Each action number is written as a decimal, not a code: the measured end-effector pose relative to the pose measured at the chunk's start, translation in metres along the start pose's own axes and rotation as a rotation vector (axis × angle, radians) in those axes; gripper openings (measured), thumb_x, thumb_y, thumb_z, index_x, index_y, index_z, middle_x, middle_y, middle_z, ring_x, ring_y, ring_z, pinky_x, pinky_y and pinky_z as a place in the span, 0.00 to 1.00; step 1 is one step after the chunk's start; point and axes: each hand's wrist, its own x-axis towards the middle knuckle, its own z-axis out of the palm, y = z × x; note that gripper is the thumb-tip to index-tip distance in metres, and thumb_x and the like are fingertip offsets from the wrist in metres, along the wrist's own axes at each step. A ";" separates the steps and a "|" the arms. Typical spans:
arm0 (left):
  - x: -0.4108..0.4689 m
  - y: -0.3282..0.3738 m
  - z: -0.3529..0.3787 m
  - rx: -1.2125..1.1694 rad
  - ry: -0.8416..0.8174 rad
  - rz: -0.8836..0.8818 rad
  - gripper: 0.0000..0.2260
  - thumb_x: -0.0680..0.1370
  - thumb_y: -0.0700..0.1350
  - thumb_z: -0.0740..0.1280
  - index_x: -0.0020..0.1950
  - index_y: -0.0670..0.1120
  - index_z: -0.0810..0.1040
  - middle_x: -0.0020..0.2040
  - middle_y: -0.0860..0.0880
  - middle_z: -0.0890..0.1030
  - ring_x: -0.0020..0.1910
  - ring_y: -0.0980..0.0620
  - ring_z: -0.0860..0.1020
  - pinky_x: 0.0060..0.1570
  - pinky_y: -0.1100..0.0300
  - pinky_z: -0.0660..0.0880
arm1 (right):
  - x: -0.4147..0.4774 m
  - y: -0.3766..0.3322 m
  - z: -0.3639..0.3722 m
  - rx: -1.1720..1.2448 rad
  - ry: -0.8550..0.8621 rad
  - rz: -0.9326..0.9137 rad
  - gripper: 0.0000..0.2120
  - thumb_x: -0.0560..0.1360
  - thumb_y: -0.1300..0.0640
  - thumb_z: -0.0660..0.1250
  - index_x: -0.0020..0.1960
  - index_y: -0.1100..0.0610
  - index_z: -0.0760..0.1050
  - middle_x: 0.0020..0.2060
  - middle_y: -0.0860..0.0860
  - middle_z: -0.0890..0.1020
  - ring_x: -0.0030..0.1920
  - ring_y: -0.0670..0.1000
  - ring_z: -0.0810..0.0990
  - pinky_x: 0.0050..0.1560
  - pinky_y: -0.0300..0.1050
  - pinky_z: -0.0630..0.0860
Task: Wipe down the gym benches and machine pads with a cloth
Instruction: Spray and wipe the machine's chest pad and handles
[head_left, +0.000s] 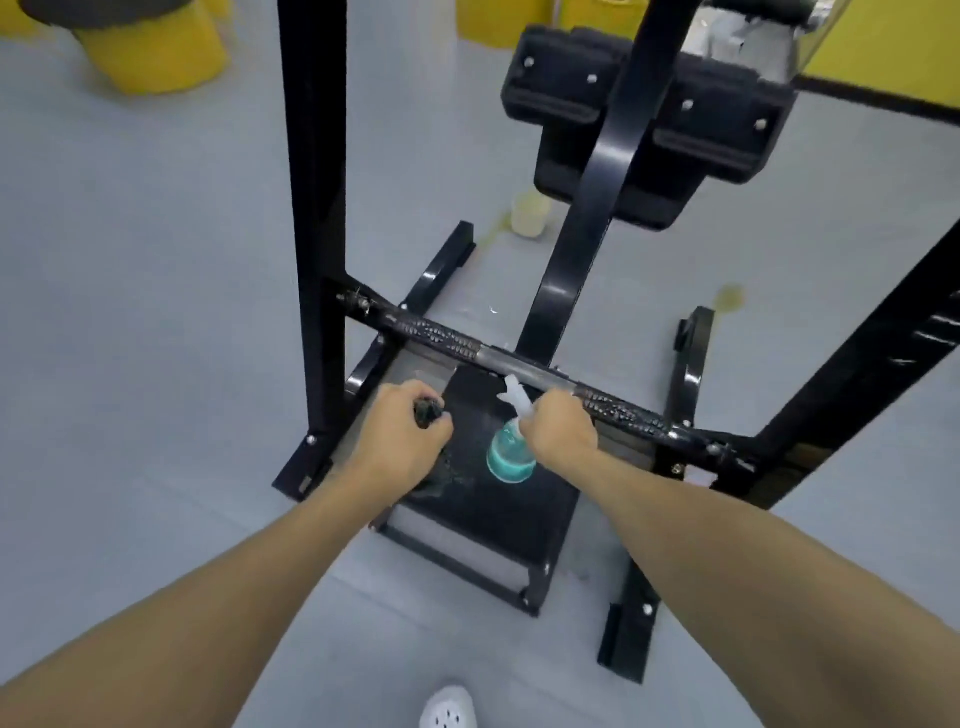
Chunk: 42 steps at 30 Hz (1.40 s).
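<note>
A pale grey floor (156, 270) is seen from above, with yellow drums (150, 57) along the far edge. The left hand (402, 439) is closed around a bunched dark cloth (428, 414), and the cloth is held down on the near-left part of a low black padded bench (498, 519); wet specks are visible on the pad just beside the wrist. The right hand (558, 426) is gripped around the neck of a spray bottle (506, 457), which is part filled with teal liquid and held just above the bench, its white nozzle tilted up toward a black crossbar (441, 335) with knurled grips. The crossbar is bolted to a black upright post (311, 208) on the left. Farther off, the bolted underside of a black back pad (571, 93) is carried on a curved arm. A pale container (530, 213) stands on the floor below it, and a yellowish stain (730, 296) lies to the right. A white shoe (448, 707) shows at the bottom edge.
</note>
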 end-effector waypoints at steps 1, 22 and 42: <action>0.003 -0.013 0.004 0.000 -0.005 -0.004 0.02 0.78 0.44 0.69 0.49 0.48 0.78 0.51 0.43 0.79 0.36 0.53 0.75 0.39 0.62 0.70 | 0.007 0.005 0.017 -0.007 -0.012 0.015 0.11 0.78 0.51 0.64 0.43 0.58 0.77 0.43 0.55 0.79 0.46 0.59 0.80 0.43 0.45 0.72; -0.014 0.108 -0.066 -0.292 0.090 0.090 0.10 0.78 0.49 0.70 0.55 0.46 0.79 0.50 0.50 0.81 0.45 0.56 0.78 0.42 0.67 0.73 | -0.066 -0.078 -0.093 0.848 -0.436 -0.101 0.16 0.81 0.44 0.57 0.61 0.50 0.76 0.55 0.51 0.81 0.54 0.50 0.81 0.50 0.53 0.82; -0.285 0.610 -0.246 -0.441 0.176 0.899 0.17 0.85 0.49 0.52 0.49 0.44 0.77 0.43 0.47 0.78 0.44 0.49 0.73 0.42 0.59 0.69 | -0.288 -0.010 -0.623 0.943 0.547 -0.492 0.11 0.68 0.53 0.60 0.50 0.49 0.74 0.52 0.59 0.78 0.49 0.59 0.80 0.53 0.57 0.80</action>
